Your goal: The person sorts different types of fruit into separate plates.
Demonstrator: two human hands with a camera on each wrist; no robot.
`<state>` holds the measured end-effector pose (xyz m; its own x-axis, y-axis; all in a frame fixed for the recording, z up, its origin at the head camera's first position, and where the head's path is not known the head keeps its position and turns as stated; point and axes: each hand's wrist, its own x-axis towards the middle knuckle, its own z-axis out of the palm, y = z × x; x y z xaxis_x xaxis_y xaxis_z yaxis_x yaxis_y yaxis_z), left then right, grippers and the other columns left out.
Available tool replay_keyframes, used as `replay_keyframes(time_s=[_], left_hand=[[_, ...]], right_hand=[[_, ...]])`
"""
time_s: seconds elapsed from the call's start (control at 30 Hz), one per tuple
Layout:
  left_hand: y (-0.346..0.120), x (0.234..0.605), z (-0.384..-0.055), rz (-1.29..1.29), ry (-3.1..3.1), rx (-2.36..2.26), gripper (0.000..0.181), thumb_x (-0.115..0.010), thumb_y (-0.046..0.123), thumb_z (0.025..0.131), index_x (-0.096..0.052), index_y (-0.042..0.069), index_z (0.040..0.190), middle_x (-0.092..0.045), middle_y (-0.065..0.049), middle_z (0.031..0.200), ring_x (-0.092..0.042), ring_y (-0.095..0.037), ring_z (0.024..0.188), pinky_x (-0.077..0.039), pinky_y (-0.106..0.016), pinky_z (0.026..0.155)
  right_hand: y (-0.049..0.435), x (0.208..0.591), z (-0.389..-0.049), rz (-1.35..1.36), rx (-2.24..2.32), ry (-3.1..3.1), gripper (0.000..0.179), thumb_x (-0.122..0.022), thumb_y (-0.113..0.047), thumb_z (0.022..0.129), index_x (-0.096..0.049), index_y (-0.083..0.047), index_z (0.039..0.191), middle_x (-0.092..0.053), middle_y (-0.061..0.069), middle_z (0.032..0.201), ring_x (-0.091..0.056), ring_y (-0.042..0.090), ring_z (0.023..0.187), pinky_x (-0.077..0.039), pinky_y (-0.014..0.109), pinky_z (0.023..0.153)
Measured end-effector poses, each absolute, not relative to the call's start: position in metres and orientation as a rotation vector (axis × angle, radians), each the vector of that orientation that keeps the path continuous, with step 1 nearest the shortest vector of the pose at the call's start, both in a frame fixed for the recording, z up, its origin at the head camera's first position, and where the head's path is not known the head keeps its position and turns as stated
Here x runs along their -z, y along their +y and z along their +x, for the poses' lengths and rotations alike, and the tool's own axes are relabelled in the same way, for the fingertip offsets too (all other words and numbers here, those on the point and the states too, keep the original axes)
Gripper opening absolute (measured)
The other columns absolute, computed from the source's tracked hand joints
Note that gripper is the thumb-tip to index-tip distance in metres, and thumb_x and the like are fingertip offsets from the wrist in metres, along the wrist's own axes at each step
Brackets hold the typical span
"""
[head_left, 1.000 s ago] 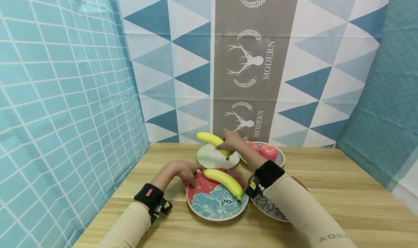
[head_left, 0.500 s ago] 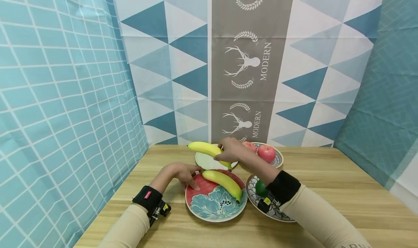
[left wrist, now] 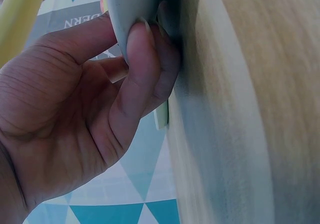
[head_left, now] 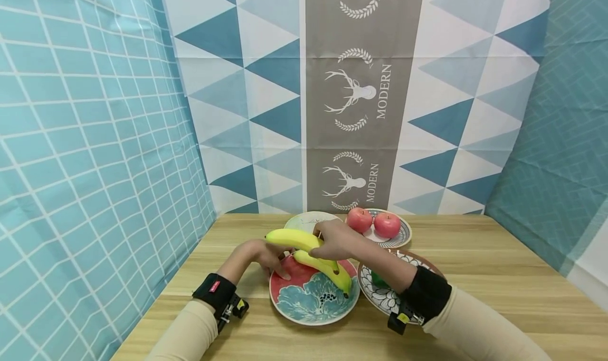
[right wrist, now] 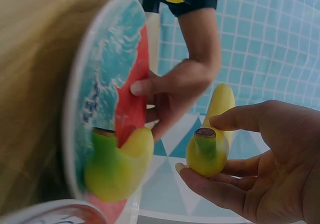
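My right hand (head_left: 336, 240) holds a yellow banana (head_left: 288, 238) between thumb and fingers, above the red and teal flowered plate (head_left: 309, 304). On that plate lies a second banana (head_left: 343, 284), partly hidden in the head view behind the held one. In the right wrist view the held banana (right wrist: 209, 156) is apart from the lying banana (right wrist: 119, 171). My left hand (head_left: 267, 257) pinches the plate's left rim, its thumb on the upper face. The left wrist view shows curled fingers (left wrist: 142, 59) under the plate's pale edge (left wrist: 122, 14).
Behind the flowered plate is a pale plate (head_left: 304, 219). A patterned plate (head_left: 406, 234) with two red apples (head_left: 387, 225) stands at the back right. At the right, a brown-rimmed bowl (head_left: 375, 296) holds something green, partly hidden by my right arm.
My right hand has brought its banana down and nearer, from above the pale plate to above the flowered plate. My left hand keeps its hold on the rim.
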<state>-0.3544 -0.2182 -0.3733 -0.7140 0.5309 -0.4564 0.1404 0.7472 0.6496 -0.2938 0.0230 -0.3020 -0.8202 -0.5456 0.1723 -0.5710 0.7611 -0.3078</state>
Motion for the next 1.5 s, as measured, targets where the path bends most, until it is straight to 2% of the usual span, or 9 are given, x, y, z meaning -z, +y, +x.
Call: replay_keyframes(time_s=[0.17, 0.4, 0.53, 0.63, 0.7, 0.83, 1.03, 1.2, 1.5], left_hand=[[-0.218, 0.372, -0.352, 0.445, 2.261, -0.762, 0.038, -0.075, 0.017, 0.089, -0.054, 0.007, 0.119, -0.062, -0.009, 0.104, -0.069, -0.022, 0.082, -0.06, -0.037, 0.07], [-0.219, 0.367, -0.351, 0.553, 2.292, -0.739, 0.054, -0.078, 0.016, 0.086, -0.05, 0.017, 0.132, -0.055, -0.002, 0.117, -0.065, -0.022, 0.072, -0.059, -0.041, 0.062], [-0.221, 0.365, -0.354, 0.671, 2.354, -0.675, 0.065, -0.08, 0.024, 0.083, -0.048, 0.019, 0.14, -0.053, 0.0, 0.12, -0.06, -0.019, 0.09, -0.059, -0.041, 0.063], [-0.222, 0.364, -0.357, 0.773, 2.441, -0.531, 0.065, -0.079, 0.032, 0.084, -0.048, 0.018, 0.139, -0.053, 0.001, 0.125, -0.053, -0.016, 0.109, -0.055, -0.033, 0.079], [-0.222, 0.364, -0.359, 0.792, 2.452, -0.486, 0.059, -0.077, 0.03, 0.086, -0.049, 0.018, 0.136, -0.052, 0.001, 0.126, -0.051, -0.017, 0.112, -0.049, -0.03, 0.084], [-0.222, 0.367, -0.36, 0.753, 2.402, -0.515, 0.045, -0.069, 0.013, 0.09, -0.05, 0.02, 0.13, -0.054, -0.005, 0.115, -0.053, -0.019, 0.1, -0.045, -0.03, 0.076], [-0.221, 0.372, -0.358, 0.581, 2.367, -0.64, 0.053, -0.061, -0.003, 0.089, -0.05, 0.026, 0.132, -0.057, -0.01, 0.107, -0.058, -0.02, 0.086, -0.05, -0.03, 0.064], [-0.221, 0.373, -0.357, 0.504, 2.326, -0.735, 0.05, -0.065, 0.0, 0.09, -0.05, 0.026, 0.131, -0.056, -0.011, 0.111, -0.064, -0.022, 0.081, -0.056, -0.034, 0.062], [-0.221, 0.372, -0.356, 0.506, 2.354, -0.709, 0.052, -0.067, 0.003, 0.089, -0.049, 0.027, 0.132, -0.054, -0.01, 0.113, -0.064, -0.021, 0.078, -0.056, -0.033, 0.061]], right_hand=[[0.025, 0.311, -0.287, 0.935, -0.545, -2.877, 0.031, -0.078, -0.033, 0.075, -0.067, -0.012, 0.096, -0.059, -0.006, 0.075, -0.055, 0.011, 0.067, -0.048, 0.025, 0.059], [0.024, 0.321, -0.281, 1.017, -0.569, -2.884, 0.028, -0.078, -0.032, 0.074, -0.067, -0.015, 0.093, -0.059, -0.008, 0.074, -0.055, 0.009, 0.067, -0.048, 0.024, 0.059], [0.021, 0.325, -0.276, 1.054, -0.526, -2.873, 0.028, -0.078, -0.033, 0.073, -0.066, -0.015, 0.091, -0.057, -0.009, 0.072, -0.053, 0.008, 0.067, -0.046, 0.024, 0.059], [0.02, 0.325, -0.27, 1.056, -0.486, -2.887, 0.03, -0.078, -0.036, 0.073, -0.066, -0.016, 0.092, -0.056, -0.01, 0.072, -0.052, 0.008, 0.067, -0.044, 0.025, 0.058], [0.02, 0.326, -0.268, 1.045, -0.465, -2.913, 0.03, -0.078, -0.037, 0.073, -0.065, -0.017, 0.092, -0.056, -0.01, 0.073, -0.052, 0.008, 0.067, -0.044, 0.025, 0.058], [0.018, 0.33, -0.264, 1.045, -0.483, -2.974, 0.029, -0.079, -0.035, 0.075, -0.064, -0.017, 0.092, -0.056, -0.008, 0.073, -0.053, 0.007, 0.066, -0.046, 0.023, 0.058], [0.014, 0.339, -0.262, 1.091, -0.471, -3.011, 0.027, -0.08, -0.033, 0.077, -0.065, -0.015, 0.09, -0.055, -0.007, 0.07, -0.052, 0.007, 0.063, -0.046, 0.022, 0.056], [0.012, 0.344, -0.26, 1.089, -0.4, -3.023, 0.026, -0.08, -0.035, 0.077, -0.065, -0.016, 0.088, -0.053, -0.008, 0.068, -0.051, 0.006, 0.064, -0.045, 0.021, 0.057], [0.01, 0.352, -0.26, 1.049, -0.26, -3.011, 0.025, -0.078, -0.038, 0.076, -0.064, -0.02, 0.084, -0.047, -0.01, 0.063, -0.047, 0.007, 0.061, -0.041, 0.022, 0.057]])
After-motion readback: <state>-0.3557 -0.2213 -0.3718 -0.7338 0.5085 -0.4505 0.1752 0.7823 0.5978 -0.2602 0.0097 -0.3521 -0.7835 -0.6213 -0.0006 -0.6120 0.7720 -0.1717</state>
